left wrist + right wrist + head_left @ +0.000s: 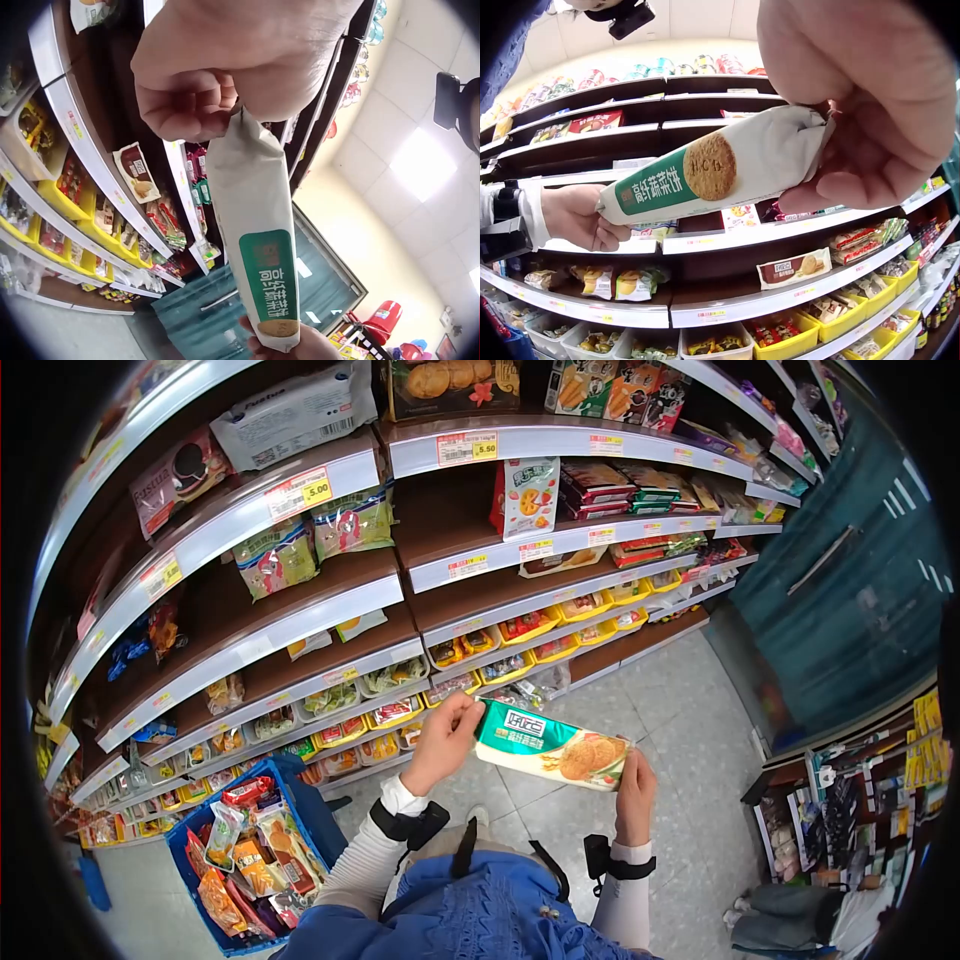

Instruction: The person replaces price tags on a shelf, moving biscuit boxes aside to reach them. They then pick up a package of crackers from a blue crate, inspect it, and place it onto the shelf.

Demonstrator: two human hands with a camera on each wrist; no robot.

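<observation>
A long green and white biscuit packet [553, 746] is stretched between both hands in front of the body. The left hand [446, 738] pinches its left end, fingers curled. At the other end the right hand [634, 796] grips the wrapper between thumb and fingers. In the left wrist view the packet's narrow side [262, 225] faces the camera, below the left hand [232, 67]. The right wrist view shows the packet [712, 169] with a round biscuit picture, the right hand [870, 112] at its crimped end and the left hand [581, 217] at the far end.
Curved shelves [300, 600] with snacks and price labels span the left and front. A blue basket [183, 860] full of packets stands on the floor at lower left. A teal curtain-like panel [850, 630] is at right; another person [800, 920] is at lower right.
</observation>
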